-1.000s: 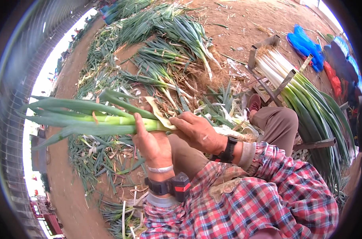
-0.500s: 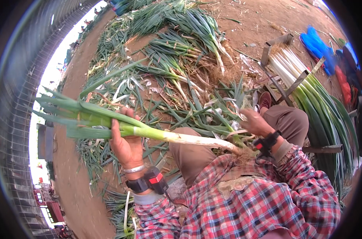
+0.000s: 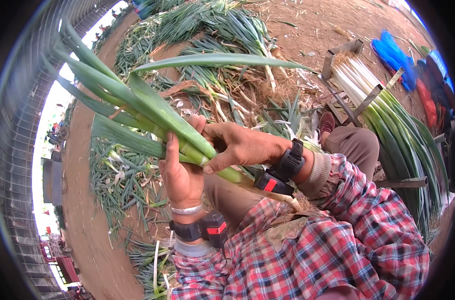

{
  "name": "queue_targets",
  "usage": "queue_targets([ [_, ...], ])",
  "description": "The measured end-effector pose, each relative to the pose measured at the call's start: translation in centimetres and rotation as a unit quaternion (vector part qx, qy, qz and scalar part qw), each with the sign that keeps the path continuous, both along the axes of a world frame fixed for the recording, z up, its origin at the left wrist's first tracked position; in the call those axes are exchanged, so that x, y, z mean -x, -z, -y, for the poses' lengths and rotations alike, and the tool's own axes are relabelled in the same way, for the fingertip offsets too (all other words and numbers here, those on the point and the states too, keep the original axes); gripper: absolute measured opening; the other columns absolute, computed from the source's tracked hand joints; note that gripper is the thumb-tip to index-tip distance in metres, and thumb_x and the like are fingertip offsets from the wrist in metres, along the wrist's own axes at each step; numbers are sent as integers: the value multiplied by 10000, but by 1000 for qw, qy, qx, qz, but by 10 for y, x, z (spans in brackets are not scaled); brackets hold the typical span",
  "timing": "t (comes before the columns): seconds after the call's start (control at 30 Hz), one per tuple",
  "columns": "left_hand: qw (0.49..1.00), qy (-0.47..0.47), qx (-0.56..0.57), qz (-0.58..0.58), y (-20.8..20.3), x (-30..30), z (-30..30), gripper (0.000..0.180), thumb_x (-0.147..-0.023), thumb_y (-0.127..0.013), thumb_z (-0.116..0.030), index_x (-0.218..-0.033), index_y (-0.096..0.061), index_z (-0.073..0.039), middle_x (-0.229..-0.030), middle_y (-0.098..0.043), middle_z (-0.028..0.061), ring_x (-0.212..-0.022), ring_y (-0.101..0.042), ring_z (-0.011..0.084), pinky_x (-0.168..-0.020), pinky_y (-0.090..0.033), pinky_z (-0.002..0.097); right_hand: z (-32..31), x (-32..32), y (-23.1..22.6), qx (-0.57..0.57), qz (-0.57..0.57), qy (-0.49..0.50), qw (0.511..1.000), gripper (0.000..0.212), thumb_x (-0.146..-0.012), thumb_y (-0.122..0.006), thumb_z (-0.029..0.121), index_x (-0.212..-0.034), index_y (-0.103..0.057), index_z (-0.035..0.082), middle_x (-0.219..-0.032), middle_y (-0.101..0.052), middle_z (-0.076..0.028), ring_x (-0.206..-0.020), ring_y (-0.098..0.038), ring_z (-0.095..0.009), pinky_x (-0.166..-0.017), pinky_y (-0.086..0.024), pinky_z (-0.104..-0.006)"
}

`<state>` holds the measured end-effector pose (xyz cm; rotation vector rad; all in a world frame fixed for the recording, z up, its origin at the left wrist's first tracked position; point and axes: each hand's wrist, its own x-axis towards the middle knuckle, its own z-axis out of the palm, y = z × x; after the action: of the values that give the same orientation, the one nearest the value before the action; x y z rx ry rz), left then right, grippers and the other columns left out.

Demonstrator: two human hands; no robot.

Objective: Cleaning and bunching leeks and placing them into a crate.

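Note:
A long green onion [image 3: 230, 175] lies slantwise across my lap, leaves to the upper left and root end low near my shirt. My left hand [image 3: 182, 177] is closed round it from below, where the leaves fan out. From the right, my right hand [image 3: 242, 145] pinches at the leaf base, thumb on top. One long leaf [image 3: 222, 59] arches away to the right above my hands. The right wrist and its strap hide part of the pale stalk.
A metal rack [image 3: 371, 102] at the right holds a bundle of cleaned green onions [image 3: 360, 82]. Untrimmed onions [image 3: 237, 35] lie heaped on the dirt ahead. Stripped leaves [image 3: 132, 185] litter the ground at left. A blue bag [image 3: 397, 60] lies beyond the rack.
My right hand has come from beside the root end to the leaf base, next to my left hand. The onion's leaves have swung upward, and one long leaf now stretches right.

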<state>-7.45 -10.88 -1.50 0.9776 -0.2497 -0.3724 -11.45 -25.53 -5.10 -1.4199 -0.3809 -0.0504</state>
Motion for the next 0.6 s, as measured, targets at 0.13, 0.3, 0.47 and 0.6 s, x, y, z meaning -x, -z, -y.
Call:
queue_targets([
  [0.13,997,-1,-26,66,9,-11,0,453,-938,-581,-232,-1279,-467,43,-1194,-589,145,-1101,-585,274,-923,-501,407,-4,7,-8,52,16,16,998,324,-712,-666,118,-986,-582,-33,-789,-621,-87,-727,-573,-162,-652,-456,-336],
  [0.3,991,-120,-21,47,-3,-27,-27,237,-954,-563,-183,-1148,-511,-56,-907,-540,28,-729,-486,93,-618,-440,239,24,58,29,186,-70,31,980,377,-813,-707,261,-1050,-612,-16,-696,-600,-57,-593,-551,-131,-556,-449,-330],
  [0.47,994,-106,-13,21,-14,-45,-36,388,-959,-508,-433,-1123,-504,-81,-891,-539,45,-729,-499,133,-641,-446,298,94,125,167,580,-193,65,789,349,-758,-698,271,-976,-633,6,-847,-637,-187,-805,-626,-330,-696,-492,-394],
  [0.6,998,-70,6,4,-9,-24,-19,561,-931,-411,-610,-1146,-484,-96,-885,-549,54,-746,-523,166,-668,-455,323,34,55,81,146,-14,208,967,391,-825,-704,173,-1186,-595,67,-1079,-585,-122,-953,-596,-236,-797,-502,-356],
])
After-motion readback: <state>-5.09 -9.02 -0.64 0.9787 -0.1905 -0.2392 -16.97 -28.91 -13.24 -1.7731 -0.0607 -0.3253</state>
